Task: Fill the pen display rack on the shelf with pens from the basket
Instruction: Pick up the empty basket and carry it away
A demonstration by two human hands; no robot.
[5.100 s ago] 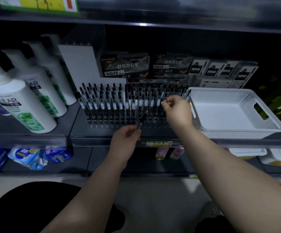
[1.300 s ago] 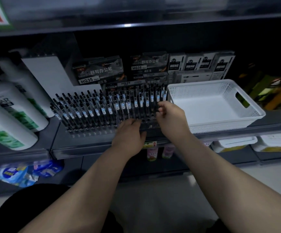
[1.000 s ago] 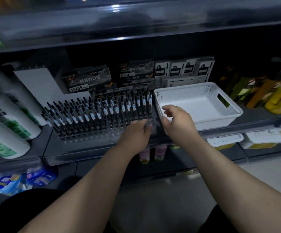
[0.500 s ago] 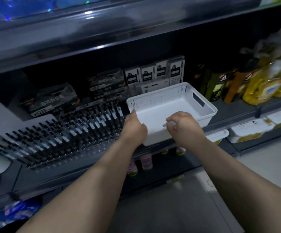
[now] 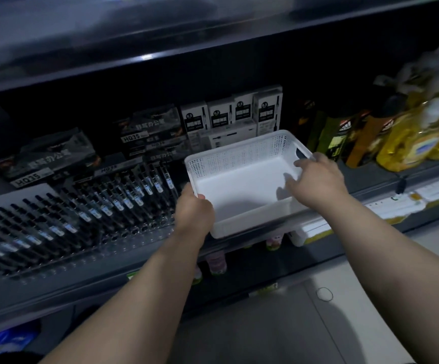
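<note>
A white perforated basket stands on the dark shelf with no pens showing inside it. My left hand grips its near left rim. My right hand hovers over the basket's right side near the handle cut-out, fingers spread and relaxed, holding nothing. Left of the basket, the clear pen display rack holds several rows of black pens standing tilted.
Dark and white pen boxes line the shelf's back. Yellow and green bottles stand to the right. The shelf's front edge carries price labels. More goods lie on the lower shelf, and pale floor shows below.
Both hands left the pen rack and went right to the basket. The left hand took hold of its left rim; the right hand moved from the front rim toward the right side.
</note>
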